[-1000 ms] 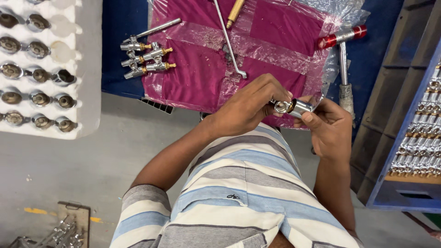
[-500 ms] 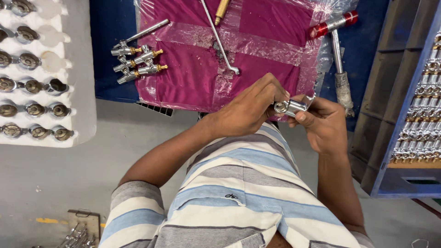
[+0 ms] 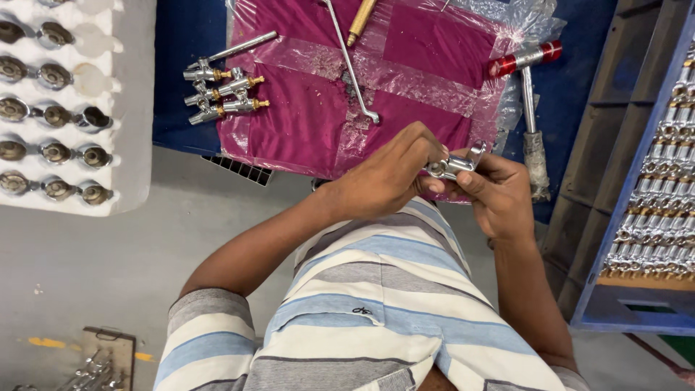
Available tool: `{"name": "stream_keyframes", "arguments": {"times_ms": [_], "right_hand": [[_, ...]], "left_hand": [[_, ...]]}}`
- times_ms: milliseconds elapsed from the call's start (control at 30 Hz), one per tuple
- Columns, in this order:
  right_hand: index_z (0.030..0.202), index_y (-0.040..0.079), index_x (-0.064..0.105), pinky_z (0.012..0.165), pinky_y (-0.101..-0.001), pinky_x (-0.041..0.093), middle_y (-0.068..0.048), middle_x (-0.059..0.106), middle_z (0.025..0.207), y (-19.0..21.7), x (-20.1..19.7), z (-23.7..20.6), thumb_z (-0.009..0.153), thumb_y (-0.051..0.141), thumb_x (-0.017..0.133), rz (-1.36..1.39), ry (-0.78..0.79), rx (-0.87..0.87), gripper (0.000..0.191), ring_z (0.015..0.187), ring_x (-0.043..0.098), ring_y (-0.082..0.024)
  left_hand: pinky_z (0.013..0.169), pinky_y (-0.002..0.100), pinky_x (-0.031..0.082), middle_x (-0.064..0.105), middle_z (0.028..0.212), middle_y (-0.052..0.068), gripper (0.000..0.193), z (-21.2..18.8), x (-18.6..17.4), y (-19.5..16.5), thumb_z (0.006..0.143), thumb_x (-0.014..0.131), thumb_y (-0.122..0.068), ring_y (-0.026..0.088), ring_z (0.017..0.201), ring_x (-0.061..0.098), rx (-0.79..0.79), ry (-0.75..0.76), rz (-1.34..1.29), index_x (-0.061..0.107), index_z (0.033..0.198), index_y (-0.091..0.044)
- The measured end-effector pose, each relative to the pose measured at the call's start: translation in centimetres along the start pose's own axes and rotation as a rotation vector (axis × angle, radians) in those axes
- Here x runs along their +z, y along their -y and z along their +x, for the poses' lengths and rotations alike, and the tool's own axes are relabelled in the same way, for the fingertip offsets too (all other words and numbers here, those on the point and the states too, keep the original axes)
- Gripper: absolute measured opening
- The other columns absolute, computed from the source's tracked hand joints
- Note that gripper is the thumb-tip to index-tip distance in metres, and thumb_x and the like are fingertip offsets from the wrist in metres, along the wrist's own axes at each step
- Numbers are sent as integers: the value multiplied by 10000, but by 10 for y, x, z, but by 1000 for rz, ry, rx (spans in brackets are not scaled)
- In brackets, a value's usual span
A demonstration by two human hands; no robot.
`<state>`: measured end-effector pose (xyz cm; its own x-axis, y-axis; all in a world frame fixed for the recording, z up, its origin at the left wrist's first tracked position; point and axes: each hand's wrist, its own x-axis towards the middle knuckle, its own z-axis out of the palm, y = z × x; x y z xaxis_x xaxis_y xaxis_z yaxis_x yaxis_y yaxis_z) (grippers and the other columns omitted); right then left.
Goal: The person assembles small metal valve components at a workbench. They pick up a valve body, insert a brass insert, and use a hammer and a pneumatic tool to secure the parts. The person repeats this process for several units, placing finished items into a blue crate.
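Note:
Both hands meet over the near edge of a magenta cloth (image 3: 304, 130) on a blue bench. My right hand (image 3: 499, 192) grips a small chrome tap fitting (image 3: 455, 165), and my left hand (image 3: 391, 174) pinches its left end with fingertips. Three finished chrome valves with brass stems (image 3: 221, 90) lie side by side on the cloth's left edge. A thin bent metal rod (image 3: 351, 65) lies across the cloth's middle.
A white foam tray (image 3: 130, 108) with several chrome fittings sits at left. A hammer with a red-banded head (image 3: 527, 80) lies right of the cloth. A blue crate (image 3: 655, 181) packed with several chrome parts stands at far right. A wooden-handled tool (image 3: 360, 20) lies at the top.
The view has shifted slightly. My hands stay together on the fitting, with the left fingers turning a little at its end.

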<state>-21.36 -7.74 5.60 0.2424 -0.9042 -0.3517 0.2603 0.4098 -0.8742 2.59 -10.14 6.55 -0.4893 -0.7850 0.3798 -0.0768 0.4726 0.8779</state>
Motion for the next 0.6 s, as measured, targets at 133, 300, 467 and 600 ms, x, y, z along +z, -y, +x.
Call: {"name": "stream_keyframes", "arguments": {"times_ms": [133, 300, 467, 600], "right_hand": [[1176, -83, 699, 773, -313, 605, -154, 719, 1019, 15, 21, -1, 912, 101, 819, -368, -60, -186, 343, 864, 723, -200], [1174, -72, 673, 787, -334, 558, -130, 634, 1036, 25, 58, -16, 855, 54, 910, -1161, -117, -664, 417, 890, 673, -227], [1240, -47, 693, 783, -343, 567, -131, 634, 1039, 20, 73, -19, 879, 63, 905, -1209, -195, -698, 433, 898, 679, -228], [1248, -40, 693, 800, -352, 560, -132, 633, 1048, 15, 77, -10, 883, 69, 894, -1212, -226, -694, 431, 918, 676, -233]], "left_hand": [[910, 388, 511, 523, 1117, 89, 293, -8, 10, 20, 1026, 696, -223, 234, 1027, 582, -30, -39, -72, 492, 1165, -67], [880, 307, 487, 574, 1084, 36, 344, -16, 25, 58, 1071, 593, -386, 135, 1000, 557, -306, -85, -819, 536, 1136, -53], [885, 291, 462, 615, 1142, 60, 345, -11, 38, 73, 1082, 611, -376, 137, 1023, 554, -262, -174, -985, 593, 1168, -42], [1102, 318, 499, 613, 1283, 73, 376, -11, 38, 74, 1113, 548, -383, 151, 1273, 578, -212, -242, -784, 646, 1230, -40]]}}
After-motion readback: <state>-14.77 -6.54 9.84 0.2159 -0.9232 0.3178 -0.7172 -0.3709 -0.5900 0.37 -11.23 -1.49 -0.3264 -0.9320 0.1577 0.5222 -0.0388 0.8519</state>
